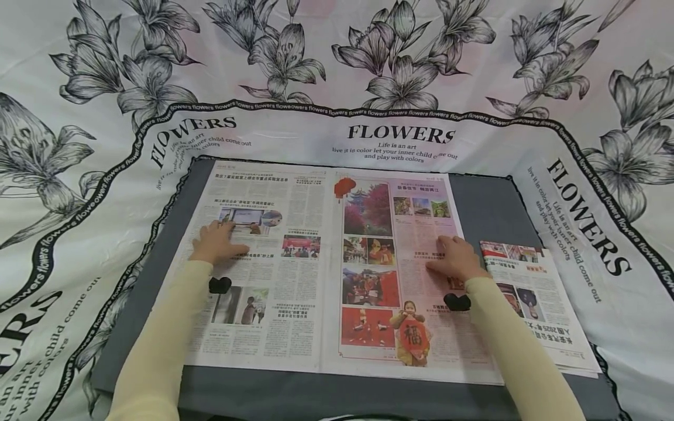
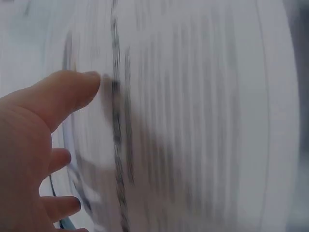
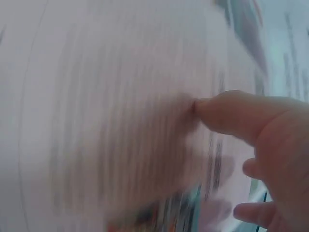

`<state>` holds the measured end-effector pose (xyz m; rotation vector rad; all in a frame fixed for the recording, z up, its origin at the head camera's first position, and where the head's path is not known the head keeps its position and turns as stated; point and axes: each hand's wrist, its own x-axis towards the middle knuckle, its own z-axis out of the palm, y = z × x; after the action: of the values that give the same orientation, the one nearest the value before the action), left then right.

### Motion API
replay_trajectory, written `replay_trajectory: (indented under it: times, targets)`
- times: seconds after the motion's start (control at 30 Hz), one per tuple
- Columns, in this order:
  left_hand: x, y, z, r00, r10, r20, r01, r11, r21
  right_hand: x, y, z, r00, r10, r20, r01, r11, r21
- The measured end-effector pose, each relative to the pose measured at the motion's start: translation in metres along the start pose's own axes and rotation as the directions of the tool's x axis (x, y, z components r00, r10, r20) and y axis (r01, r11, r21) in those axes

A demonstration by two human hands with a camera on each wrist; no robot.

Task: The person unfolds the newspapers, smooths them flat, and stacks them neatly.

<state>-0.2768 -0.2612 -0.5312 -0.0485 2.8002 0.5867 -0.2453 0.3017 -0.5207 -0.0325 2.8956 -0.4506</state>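
A newspaper [image 1: 295, 275] lies spread flat, its two pages side by side with a fold down the middle. My left hand [image 1: 218, 244] is over the left page, beside a small photo, fingers spread and thumb pointing inward. In the left wrist view the thumb [image 2: 72, 92] is right at the printed columns, which look blurred. Over the pink-tinted right page is my right hand [image 1: 457, 258], near its outer edge, with the thumb toward the middle. The right wrist view has that thumb [image 3: 227, 113] close on the page. Neither hand holds anything.
A folded newspaper [image 1: 553, 316] lies right of the spread one, partly behind my right forearm. Both papers lie on a dark grey surface [image 1: 274, 389]. Around it is a white cloth [image 1: 295, 137] printed with flowers and lettering. Dark heart shapes [image 1: 220, 285] show near both wrists.
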Motion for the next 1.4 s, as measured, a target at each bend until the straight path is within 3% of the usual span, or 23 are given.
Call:
replay_trajectory:
  times: [0.13,0.2,0.3,0.4,0.53,0.8,0.97,1.13,1.4]
  targets:
    - [0.0,0.037,0.017,0.994,0.106,0.025,-0.107,0.994,0.031,0.008,-0.037,0.016,0.996,-0.074,-0.053,0.075,0.997,0.007]
    - [-0.001,0.056,0.026,0.987,0.152,0.059,-0.155,0.987,0.048,0.012,-0.058,0.027,0.992,-0.119,-0.036,0.119,0.993,0.013]
    - [-0.002,0.075,0.037,0.982,0.162,0.101,-0.17,0.983,0.067,0.014,-0.083,0.038,0.988,-0.151,0.023,0.15,0.989,0.01]
    - [-0.002,0.08,0.043,0.985,0.142,0.098,-0.15,0.986,0.072,0.013,-0.091,0.043,0.99,-0.133,0.053,0.134,0.991,-0.003]
    - [-0.002,0.066,0.039,0.992,0.104,0.078,-0.106,0.994,0.028,0.011,-0.081,0.041,0.992,-0.122,0.039,0.122,0.992,0.002]
    - [-0.001,0.007,0.017,0.999,0.013,0.037,-0.013,1.0,-0.003,0.002,-0.031,0.023,0.998,-0.059,0.02,0.058,0.997,0.046]
    - [-0.006,-0.019,0.0,0.998,-0.05,0.037,0.051,0.999,-0.01,-0.006,0.001,0.011,1.0,-0.004,0.014,0.003,0.998,0.066]
    - [-0.008,-0.027,-0.006,0.996,-0.075,0.038,0.076,0.997,-0.024,-0.01,0.011,0.008,1.0,-0.007,-0.002,0.007,0.997,0.075]
    - [-0.006,-0.029,-0.005,0.996,-0.082,0.037,0.083,0.996,-0.019,-0.008,0.012,0.009,1.0,0.005,0.0,-0.005,0.997,0.071]
